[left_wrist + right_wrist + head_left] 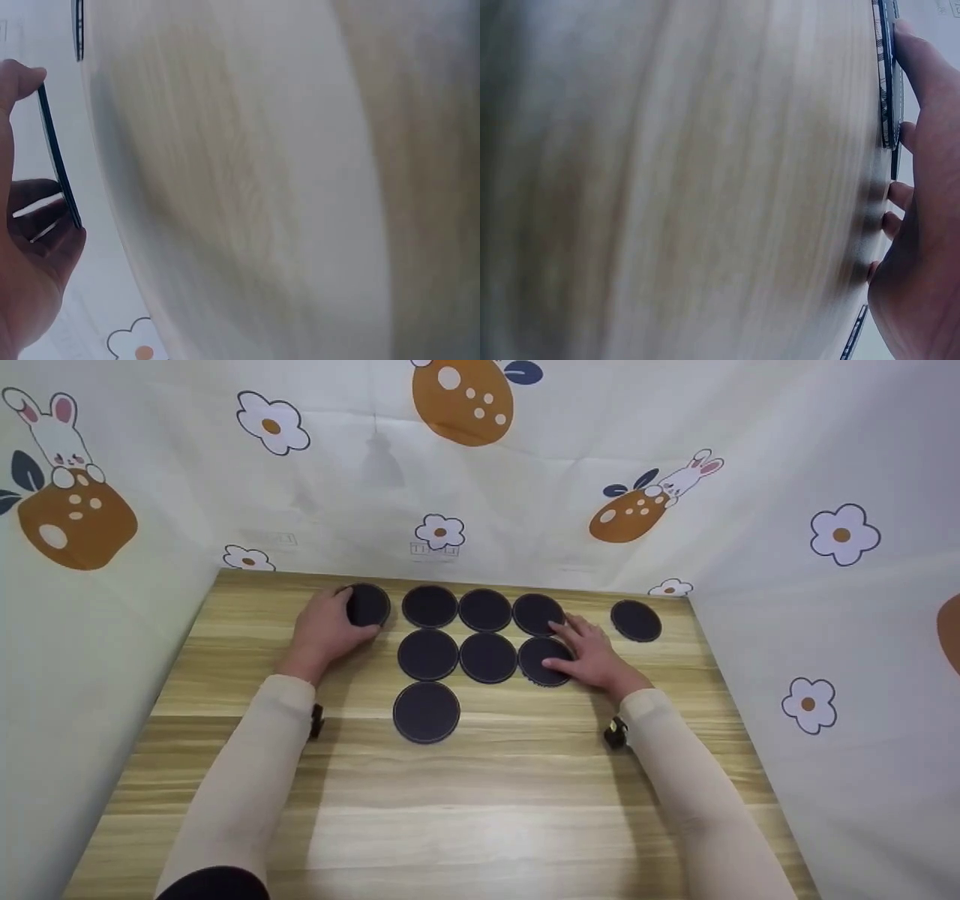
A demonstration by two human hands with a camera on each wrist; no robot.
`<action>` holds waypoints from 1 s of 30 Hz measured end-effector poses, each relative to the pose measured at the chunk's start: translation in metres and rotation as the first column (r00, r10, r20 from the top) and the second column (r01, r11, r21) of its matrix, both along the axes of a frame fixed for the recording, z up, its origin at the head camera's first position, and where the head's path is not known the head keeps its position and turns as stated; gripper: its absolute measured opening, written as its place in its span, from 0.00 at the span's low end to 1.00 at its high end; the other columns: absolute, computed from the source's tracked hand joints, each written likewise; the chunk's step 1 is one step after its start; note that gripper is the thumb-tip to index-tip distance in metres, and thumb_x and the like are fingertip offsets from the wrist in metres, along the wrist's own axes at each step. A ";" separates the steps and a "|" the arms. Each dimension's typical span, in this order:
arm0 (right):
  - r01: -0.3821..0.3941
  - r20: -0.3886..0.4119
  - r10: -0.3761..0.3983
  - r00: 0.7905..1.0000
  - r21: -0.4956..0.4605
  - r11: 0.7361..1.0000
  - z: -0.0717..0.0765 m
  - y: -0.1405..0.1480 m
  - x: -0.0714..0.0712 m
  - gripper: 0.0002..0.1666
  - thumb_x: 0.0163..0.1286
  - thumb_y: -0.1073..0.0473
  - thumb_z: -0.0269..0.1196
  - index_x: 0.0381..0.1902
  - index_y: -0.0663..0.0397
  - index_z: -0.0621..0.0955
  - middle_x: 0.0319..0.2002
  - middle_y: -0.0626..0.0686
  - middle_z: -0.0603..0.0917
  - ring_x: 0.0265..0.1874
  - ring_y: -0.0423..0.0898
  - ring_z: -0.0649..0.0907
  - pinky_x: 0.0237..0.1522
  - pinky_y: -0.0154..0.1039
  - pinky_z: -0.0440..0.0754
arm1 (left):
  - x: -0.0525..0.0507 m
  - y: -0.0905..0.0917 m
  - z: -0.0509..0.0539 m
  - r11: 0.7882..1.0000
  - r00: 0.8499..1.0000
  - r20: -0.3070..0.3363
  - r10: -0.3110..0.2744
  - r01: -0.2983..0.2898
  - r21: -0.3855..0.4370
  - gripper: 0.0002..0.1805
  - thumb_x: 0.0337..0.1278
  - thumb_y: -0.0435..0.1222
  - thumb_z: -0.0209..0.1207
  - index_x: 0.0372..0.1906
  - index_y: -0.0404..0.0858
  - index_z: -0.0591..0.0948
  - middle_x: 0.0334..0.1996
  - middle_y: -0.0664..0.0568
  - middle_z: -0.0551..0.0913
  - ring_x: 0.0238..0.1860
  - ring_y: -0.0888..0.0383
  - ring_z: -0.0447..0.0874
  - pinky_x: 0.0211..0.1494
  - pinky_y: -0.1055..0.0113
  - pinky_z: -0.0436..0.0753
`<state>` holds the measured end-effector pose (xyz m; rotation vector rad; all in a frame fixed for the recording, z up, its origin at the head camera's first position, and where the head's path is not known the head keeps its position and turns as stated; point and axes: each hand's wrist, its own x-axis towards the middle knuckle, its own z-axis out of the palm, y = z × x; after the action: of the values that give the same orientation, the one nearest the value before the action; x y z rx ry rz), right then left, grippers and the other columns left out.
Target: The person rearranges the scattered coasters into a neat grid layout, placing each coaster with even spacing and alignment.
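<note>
My left hand (pixel 326 628) pinches a round black coaster (pixel 370 605) between thumb and fingers at the table's back left. In the left wrist view that held coaster (pixel 58 157) is edge-on and off the tabletop. My right hand (pixel 592 654) rests on the right end of the laid-out coasters. Its thumb touches the lower right coaster (pixel 538 660), and a fingertip lies on the upper right coaster (pixel 536 612). The right wrist view shows the other fingers (pixel 900 195) near the wooden surface.
Other black coasters form two rows at the table's back, with a single coaster (pixel 426 712) below their left end. Another coaster (pixel 637 621) lies apart at far right. Printed fabric (pixel 337 495) hangs behind and beside the wooden table (pixel 480 810).
</note>
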<state>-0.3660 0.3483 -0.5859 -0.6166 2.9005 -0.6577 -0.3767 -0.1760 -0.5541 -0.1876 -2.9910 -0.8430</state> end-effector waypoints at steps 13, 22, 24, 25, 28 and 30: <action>-0.004 -0.005 0.004 1.000 0.007 1.000 -0.002 0.001 -0.001 0.53 0.75 0.33 0.70 0.88 0.47 0.66 0.88 0.66 0.55 0.87 0.69 0.51 0.83 0.73 0.41 | 0.012 0.027 0.000 0.990 0.989 -0.034 -0.144 0.144 0.000 0.55 0.58 0.54 0.74 0.82 0.26 0.68 0.82 0.32 0.66 0.82 0.32 0.63 0.81 0.35 0.67; 0.000 0.010 0.000 1.000 0.000 1.000 0.000 0.001 0.000 0.54 0.74 0.31 0.69 0.89 0.45 0.65 0.89 0.64 0.53 0.88 0.66 0.50 0.84 0.71 0.39 | 0.022 0.054 0.008 0.972 0.970 -0.061 -0.236 0.235 -0.024 0.57 0.55 0.55 0.76 0.82 0.27 0.69 0.82 0.32 0.67 0.82 0.33 0.64 0.82 0.37 0.68; 0.001 0.015 -0.001 1.000 0.007 1.000 0.000 0.001 0.000 0.54 0.75 0.31 0.69 0.89 0.44 0.65 0.89 0.64 0.53 0.88 0.65 0.50 0.84 0.71 0.39 | 0.024 0.060 0.010 0.968 0.966 -0.065 -0.251 0.250 -0.029 0.57 0.54 0.56 0.76 0.82 0.28 0.69 0.82 0.33 0.67 0.82 0.34 0.64 0.82 0.38 0.68; 0.000 0.013 0.000 1.000 0.007 1.000 0.000 0.001 0.000 0.54 0.75 0.31 0.69 0.89 0.45 0.65 0.89 0.64 0.53 0.88 0.65 0.50 0.84 0.71 0.39 | 0.025 0.063 0.011 0.965 0.963 -0.067 -0.260 0.258 -0.032 0.57 0.54 0.56 0.76 0.82 0.29 0.70 0.82 0.34 0.67 0.82 0.35 0.64 0.81 0.38 0.68; 0.002 0.018 -0.002 1.000 0.017 1.000 -0.001 0.002 -0.001 0.54 0.74 0.30 0.68 0.89 0.44 0.65 0.89 0.64 0.53 0.88 0.65 0.49 0.84 0.71 0.39 | 0.030 0.071 0.015 0.959 0.956 -0.071 -0.283 0.281 -0.037 0.57 0.54 0.57 0.76 0.82 0.30 0.70 0.83 0.36 0.67 0.82 0.36 0.64 0.81 0.39 0.69; 0.002 0.018 -0.002 1.000 0.017 1.000 -0.001 0.001 -0.001 0.54 0.74 0.31 0.69 0.89 0.45 0.65 0.89 0.64 0.53 0.88 0.65 0.49 0.84 0.71 0.39 | 0.032 0.077 0.016 0.954 0.952 -0.075 -0.298 0.296 -0.046 0.56 0.53 0.57 0.75 0.82 0.31 0.71 0.83 0.37 0.67 0.82 0.37 0.65 0.81 0.39 0.70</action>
<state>-0.3669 0.3498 -0.5869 -0.6028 2.8871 -0.6343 -0.3443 -0.0994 -0.5380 -0.6712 -2.9444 -0.7820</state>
